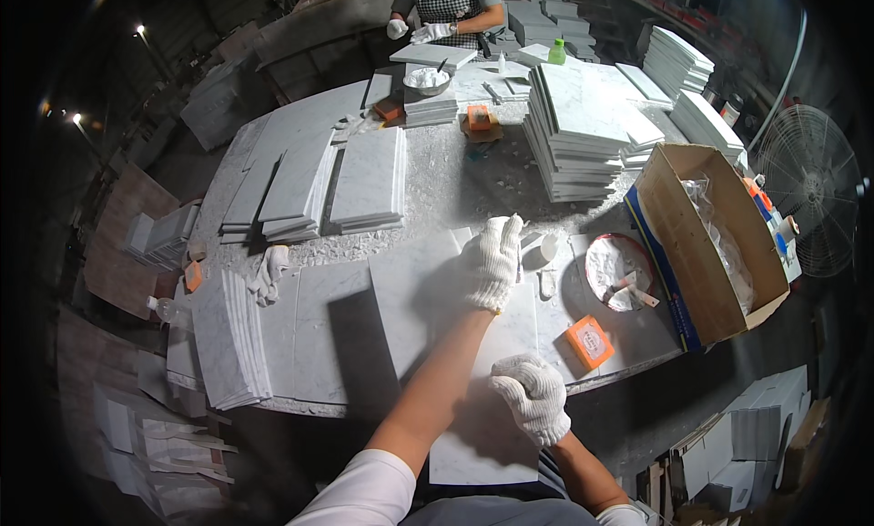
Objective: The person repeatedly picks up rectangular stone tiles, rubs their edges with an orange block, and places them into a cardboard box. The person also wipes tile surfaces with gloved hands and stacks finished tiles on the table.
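Both my hands wear white knitted gloves. My left hand point(494, 264) reaches over the far end of a pale grey-veined marble tile point(482, 444), its fingers closed; whatever they hold is hidden. Nearer me, my right hand point(531, 398) is curled into a fist over the tile's right side, and what is inside it cannot be seen. The tile sticks out past the table's near edge toward my body. Another marble slab point(410, 289) lies to the left under my forearm. Just right of my left hand stands a small white cup point(548, 246).
A red-rimmed bowl point(596, 253) with white paste and scrapers, an orange box point(590, 342) and an open carton point(669, 184) stand right. Tile stacks point(569, 153) fill the back and left point(367, 178). A gloved co-worker point(446, 16) stands across the table. A fan point(810, 189) is far right.
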`<action>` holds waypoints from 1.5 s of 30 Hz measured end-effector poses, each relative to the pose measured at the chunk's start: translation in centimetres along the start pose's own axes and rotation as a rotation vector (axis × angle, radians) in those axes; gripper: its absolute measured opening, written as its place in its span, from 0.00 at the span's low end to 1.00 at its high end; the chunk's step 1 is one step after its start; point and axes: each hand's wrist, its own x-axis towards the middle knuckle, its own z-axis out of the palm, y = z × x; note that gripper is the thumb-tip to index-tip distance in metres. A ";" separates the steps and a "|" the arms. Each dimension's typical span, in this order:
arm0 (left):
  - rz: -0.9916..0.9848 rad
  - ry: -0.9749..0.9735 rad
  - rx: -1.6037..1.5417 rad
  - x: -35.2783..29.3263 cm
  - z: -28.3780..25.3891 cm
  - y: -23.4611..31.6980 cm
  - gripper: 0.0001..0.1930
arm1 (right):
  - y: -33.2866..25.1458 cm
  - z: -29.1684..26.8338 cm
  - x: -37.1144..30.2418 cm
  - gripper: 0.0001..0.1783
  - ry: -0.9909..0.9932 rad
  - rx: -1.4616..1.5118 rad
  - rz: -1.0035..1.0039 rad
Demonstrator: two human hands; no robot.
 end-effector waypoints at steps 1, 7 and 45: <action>0.008 0.004 0.002 0.0 0.0 -0.1 0.15 | -0.2 0.0 0.1 0.06 -0.009 -0.015 0.000; 0.096 0.080 0.074 0.1 0.4 -0.7 0.15 | -0.9 0.2 0.6 0.05 0.052 -0.057 0.041; -0.048 -0.010 0.117 0.1 0.8 -1.5 0.19 | -0.6 0.3 0.3 0.05 0.081 0.016 0.046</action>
